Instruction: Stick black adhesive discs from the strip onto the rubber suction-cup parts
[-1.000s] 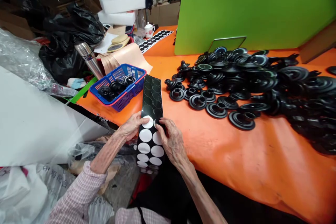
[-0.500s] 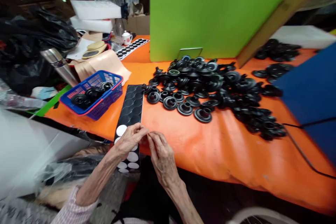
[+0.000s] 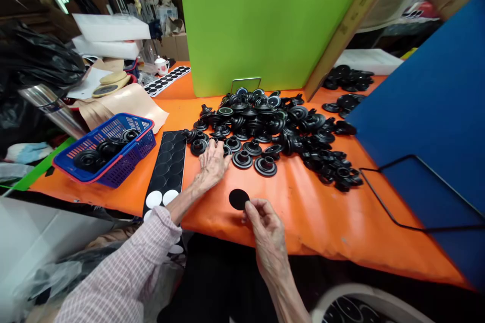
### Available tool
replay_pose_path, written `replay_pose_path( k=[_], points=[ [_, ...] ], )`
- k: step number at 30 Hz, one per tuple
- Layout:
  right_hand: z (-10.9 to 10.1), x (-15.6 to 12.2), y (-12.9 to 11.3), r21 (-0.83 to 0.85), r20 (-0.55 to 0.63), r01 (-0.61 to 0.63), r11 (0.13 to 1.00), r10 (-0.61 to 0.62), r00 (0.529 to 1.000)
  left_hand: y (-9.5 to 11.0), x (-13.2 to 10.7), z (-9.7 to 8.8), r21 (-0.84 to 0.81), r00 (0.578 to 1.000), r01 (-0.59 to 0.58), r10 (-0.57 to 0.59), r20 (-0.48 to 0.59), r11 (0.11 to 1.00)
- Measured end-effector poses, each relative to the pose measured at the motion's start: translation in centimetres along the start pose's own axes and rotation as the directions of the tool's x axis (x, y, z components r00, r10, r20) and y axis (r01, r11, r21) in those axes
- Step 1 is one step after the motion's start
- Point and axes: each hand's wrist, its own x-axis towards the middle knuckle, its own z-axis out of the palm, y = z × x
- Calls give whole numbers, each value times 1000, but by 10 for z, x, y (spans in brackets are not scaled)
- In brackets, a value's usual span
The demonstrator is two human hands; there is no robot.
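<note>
My right hand (image 3: 267, 224) pinches the edge of a thin round black sticker (image 3: 238, 199) between thumb and fingers, above the front of the orange table. Farther forward, my left hand (image 3: 212, 164) rests over the near edge of the heap of black plastic knob-shaped parts (image 3: 250, 116), thumb and fingers apart. A part (image 3: 226, 151) shows beside its thumb; what lies under the fingers is hidden. Left of this hand lies a sheet of round black stickers (image 3: 166, 161), with bare white circles (image 3: 154, 199) at its near end, partly covered by my sleeve.
A blue basket (image 3: 142, 144) with several black parts stands on the left of the orange table (image 3: 322, 222). A green panel (image 3: 261, 25) rises behind the heap. At right are a blue panel (image 3: 428, 111) and a bent metal stand (image 3: 390, 219). A pale tub (image 3: 326, 303) sits below the table edge.
My hands, together over the sticker sheet before, have parted. The left has moved forward to the black parts; the right has moved right, with the black sticker now visible. The view has shifted right.
</note>
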Motion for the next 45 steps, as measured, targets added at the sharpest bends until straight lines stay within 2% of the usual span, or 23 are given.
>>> replay_pose_path(
  k=[2, 3, 5, 6, 8, 10, 12, 13, 15, 18, 22, 25, 28, 33, 39, 45],
  points=[
    [-11, -3, 2, 3, 15, -23, 1000, 23, 1000, -4, 7, 3, -75, 1000, -20, 19, -16, 997],
    [-16, -5, 3, -3, 13, -28, 1000, 28, 1000, -7, 6, 2, -184, 1000, 3, -7, -20, 983],
    [-23, -8, 3, -31, 7, -30, 999, 31, 1000, -12, -3, -5, -444, 993, 115, -108, 43, 889],
    [-26, -9, 2, -47, 10, -30, 998, 31, 999, -14, -11, -9, -557, 980, 199, -157, 123, 806],
    [-27, -10, -3, -72, 36, -22, 997, 24, 999, -18, -31, -20, -713, 920, 389, -213, 328, 583],
    [-24, -10, -9, -89, 74, 1, 996, 6, 997, -20, -52, -27, -781, 851, 525, -225, 475, 339],
    [-19, -10, -13, -113, 110, 45, 993, -32, 993, -21, -71, -32, -794, 787, 600, -244, 566, 92],
    [-16, -10, -15, -123, 127, 70, 990, -54, 990, -22, -78, -33, -790, 767, 613, -253, 589, 20],
    [-11, -11, -16, -115, 150, 103, 988, -85, 985, -23, -88, -35, -779, 750, 625, -240, 617, -49],
    [-6, -14, -18, -80, 140, 84, 993, -72, 988, -25, -99, -38, -790, 781, 613, -163, 603, 11],
    [-3, -14, -21, -62, 152, -47, 997, 56, 987, -27, -109, -41, -810, 821, 571, -87, 564, 132],
    [1, -13, -17, 18, 138, -97, 995, 94, 986, -26, -114, -41, -815, 831, 554, -51, 554, 171],
    [6, -11, -9, 33, 86, -66, 997, 63, 994, -24, -117, -41, -809, 825, 561, -39, 563, 178],
    [14, -13, 0, 24, -2, -38, 999, 38, 999, -25, -121, -39, -806, 816, 576, -32, 577, 137],
    [19, -16, 4, 45, 16, -13, 999, 12, 1000, -25, -121, -37, -798, 808, 588, -41, 588, 134],
    [21, -17, 5, 46, -4, -4, 999, 4, 1000, -27, -122, -35, -805, 820, 570, -49, 571, 166]
  ],
)
